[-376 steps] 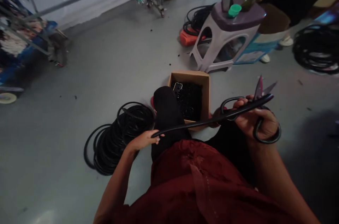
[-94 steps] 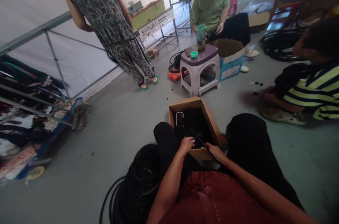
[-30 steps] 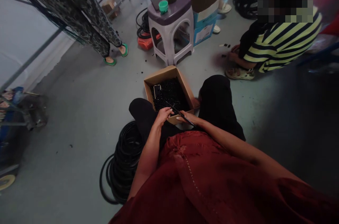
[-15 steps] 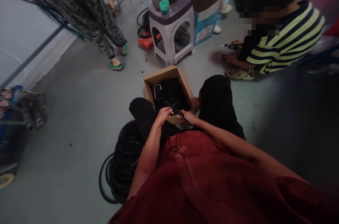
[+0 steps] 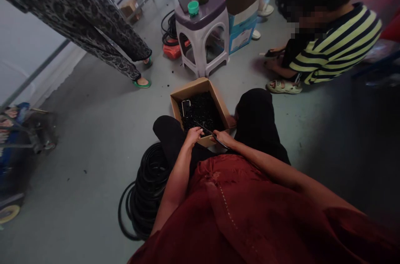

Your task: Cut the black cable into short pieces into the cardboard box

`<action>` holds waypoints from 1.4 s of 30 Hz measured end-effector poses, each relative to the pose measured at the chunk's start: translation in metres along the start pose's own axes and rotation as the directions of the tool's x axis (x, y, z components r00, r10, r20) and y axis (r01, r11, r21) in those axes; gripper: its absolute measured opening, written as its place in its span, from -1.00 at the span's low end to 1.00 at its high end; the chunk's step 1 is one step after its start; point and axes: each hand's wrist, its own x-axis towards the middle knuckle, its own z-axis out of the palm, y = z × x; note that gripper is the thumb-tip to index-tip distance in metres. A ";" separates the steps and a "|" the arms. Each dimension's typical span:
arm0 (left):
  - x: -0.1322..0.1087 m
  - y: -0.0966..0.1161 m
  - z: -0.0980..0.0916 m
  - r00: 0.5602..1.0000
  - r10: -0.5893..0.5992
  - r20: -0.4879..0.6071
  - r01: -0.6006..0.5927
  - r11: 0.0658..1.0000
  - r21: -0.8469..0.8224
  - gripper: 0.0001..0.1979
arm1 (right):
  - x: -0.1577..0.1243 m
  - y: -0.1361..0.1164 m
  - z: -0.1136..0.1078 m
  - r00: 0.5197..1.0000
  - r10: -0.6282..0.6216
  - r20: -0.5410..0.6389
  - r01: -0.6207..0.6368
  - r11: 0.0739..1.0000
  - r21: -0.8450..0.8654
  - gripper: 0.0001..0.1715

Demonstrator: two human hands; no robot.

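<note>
The box is matt cardboard — the stool smooth plastic, the black coil faintly glossy.

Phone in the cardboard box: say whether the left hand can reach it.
Likely yes: the phone lies uncovered on the black pieces, and the left hand is close, by the near side of the box.

Head view: single, from head height, facing forward and steeply down.
Shirt: closest, across the bottom edge.
Left hand and right hand: a little farther, seen from above and behind, near the middle.
Box: just beyond, looked down into through the open top.
Stool: farther off, seat and legs in sight.
Standing person: cut off at top left.
</note>
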 end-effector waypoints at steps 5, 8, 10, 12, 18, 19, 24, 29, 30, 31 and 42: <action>0.001 -0.001 0.002 1.000 -0.017 -0.010 0.018 1.000 0.018 -0.84 | 0.001 0.000 0.001 1.000 0.007 0.009 -0.007 1.000 -0.001 -0.57; 0.003 -0.002 0.002 0.999 -0.026 -0.018 0.027 0.999 0.022 -0.84 | 0.000 -0.001 0.000 1.000 0.018 0.005 -0.018 1.000 0.021 -0.59; 0.003 -0.002 0.002 0.999 -0.031 -0.025 0.032 0.999 0.022 -0.83 | -0.001 -0.001 0.000 1.000 0.028 -0.005 -0.028 0.998 0.048 -0.60; 0.004 -0.003 0.001 0.999 -0.034 -0.029 0.035 0.999 0.019 -0.81 | -0.001 -0.001 0.000 0.999 0.035 -0.017 -0.034 0.996 0.088 -0.62; 0.003 -0.002 -0.003 0.999 -0.034 0.020 0.034 0.999 0.006 -0.69 | 0.005 0.004 -0.002 0.994 0.079 -0.073 -0.050 0.942 0.331 -0.78; 0.002 -0.002 -0.003 0.999 -0.032 0.036 0.032 0.999 0.004 -0.65 | 0.006 0.004 -0.002 0.993 0.087 -0.075 -0.051 0.918 0.393 -0.78; -0.008 -0.007 0.013 0.993 -0.026 0.118 0.024 1.000 0.020 -0.33 | 0.007 0.002 -0.004 0.997 0.055 -0.046 -0.008 0.724 0.690 -0.77; -0.016 -0.012 0.032 0.985 -0.035 0.169 0.022 0.997 0.080 -0.23 | 0.007 0.004 -0.002 1.000 0.018 -0.024 0.009 0.577 0.817 -0.70; -0.016 -0.013 0.033 0.984 -0.035 0.173 0.020 0.996 0.088 -0.23 | 0.008 0.004 -0.001 1.000 0.019 -0.022 0.007 0.560 0.828 -0.70; -0.016 -0.013 0.034 0.984 -0.034 0.177 0.017 0.995 0.095 -0.23 | 0.008 0.004 -0.001 1.000 0.022 -0.020 0.004 0.547 0.837 -0.71; -0.029 -0.004 0.029 0.988 0.079 0.134 -0.110 0.963 0.248 -0.43 | 0.008 0.004 -0.005 0.997 0.060 -0.050 0.014 0.491 0.871 -0.70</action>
